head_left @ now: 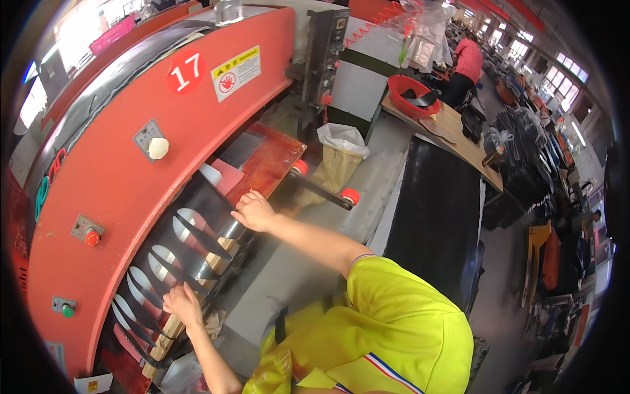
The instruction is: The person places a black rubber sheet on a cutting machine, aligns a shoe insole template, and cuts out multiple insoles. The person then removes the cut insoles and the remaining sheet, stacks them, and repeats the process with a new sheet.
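Note:
A black sheet (202, 196) with several sole-shaped holes cut through it lies under the red press (125, 105). Thin black strips remain between the holes, with pale and pink layers showing below. My left hand (184, 305) is closed at the sheet's near edge, fingers curled on the strips beside a wooden bar (172, 327). Farther right, my right hand (254, 211) has its fingers bent over the sheet's edge by the red board (268, 164). Both thumbs are partly hidden.
A red-knobbed lever (321, 189) sticks out beyond my right hand. Behind it stands a lined waste bag (344, 150). To the right are a long black sheet stack (433, 220) and a red basin (412, 96) on a wooden table. Another person (467, 60) stands far off.

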